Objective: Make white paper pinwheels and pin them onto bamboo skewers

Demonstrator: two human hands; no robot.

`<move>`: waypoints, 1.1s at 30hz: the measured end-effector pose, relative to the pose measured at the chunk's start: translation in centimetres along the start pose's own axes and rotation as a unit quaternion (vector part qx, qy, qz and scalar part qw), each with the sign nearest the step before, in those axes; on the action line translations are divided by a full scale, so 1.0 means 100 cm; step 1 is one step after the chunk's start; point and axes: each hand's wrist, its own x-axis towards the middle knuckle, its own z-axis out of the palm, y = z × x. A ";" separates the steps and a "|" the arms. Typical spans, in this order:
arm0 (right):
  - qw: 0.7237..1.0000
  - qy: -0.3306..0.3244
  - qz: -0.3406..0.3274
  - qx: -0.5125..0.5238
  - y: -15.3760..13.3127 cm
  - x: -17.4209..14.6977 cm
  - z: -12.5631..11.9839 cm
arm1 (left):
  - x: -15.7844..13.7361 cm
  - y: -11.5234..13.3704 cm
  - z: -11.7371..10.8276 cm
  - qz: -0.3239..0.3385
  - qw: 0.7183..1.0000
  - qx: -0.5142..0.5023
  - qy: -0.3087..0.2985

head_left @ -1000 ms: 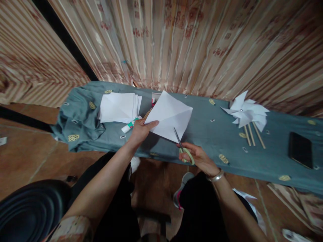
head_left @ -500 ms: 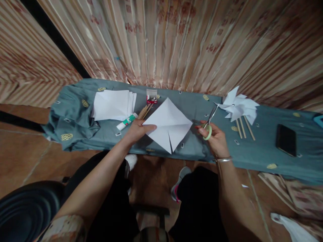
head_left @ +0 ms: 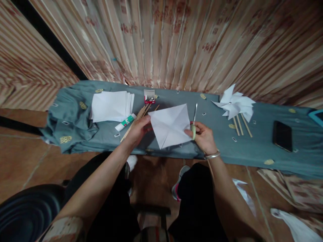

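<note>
Head view shows paper (head_left: 172, 125) between left hand (head_left: 138, 130), grip unclear, and right hand (head_left: 205, 138), clamped on it and scissors (head_left: 193, 132).

The sheet (head_left: 171, 126) is smooth, matt paper; the scissors (head_left: 193, 129) pair shiny metal with apparent plastic. Beneath is wrinkled cloth (head_left: 248, 151), with a glossy phone (head_left: 282, 136) at the sheet's three o'clock and a plastic-looking glue stick (head_left: 125, 122) at nine.

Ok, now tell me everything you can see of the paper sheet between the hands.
The sheet is plain white, four-cornered and looks like thin paper. Faint creases cross it, and a slit runs inward from its near corner. It is held over the cloth. The right hand grips its right side, thumb on top, with scissors alongside; whether the left hand touches it is unclear.
</note>
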 end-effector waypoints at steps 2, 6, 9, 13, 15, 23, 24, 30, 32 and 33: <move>0.997 0.067 -0.027 -0.011 0.003 0.004 0.006 | -0.002 -0.004 0.006 0.001 0.999 -0.048 -0.004; 0.990 0.126 -0.059 -0.029 0.007 0.011 0.020 | -0.011 -0.023 0.024 -0.037 0.997 -0.047 -0.044; 0.989 0.126 -0.073 -0.039 0.007 0.011 0.034 | -0.015 -0.031 0.038 -0.063 0.995 -0.054 -0.046; 0.992 0.092 -0.071 -0.040 0.003 0.003 0.050 | -0.011 -0.024 0.047 -0.022 0.998 -0.060 -0.022; 0.996 0.067 -0.055 -0.020 0.002 -0.001 0.056 | -0.006 -0.020 0.046 0.000 0.998 -0.066 0.011; 0.998 -0.060 -0.008 -0.011 -0.004 -0.017 0.047 | 0.010 -0.022 0.020 0.092 0.986 0.048 0.129; 0.996 -0.086 0.007 -0.011 -0.006 -0.021 0.044 | 0.012 -0.020 0.016 0.105 0.983 0.061 0.139; 0.965 -0.241 0.099 0.003 -0.010 -0.041 0.034 | 0.026 -0.005 -0.002 0.170 0.963 0.102 0.184; 0.954 -0.271 0.125 0.004 -0.008 -0.045 0.036 | 0.029 -0.003 -0.003 0.193 0.956 0.112 0.189; 0.951 -0.279 0.134 0.007 -0.007 -0.047 0.038 | 0.030 -0.003 -0.002 0.200 0.955 0.113 0.188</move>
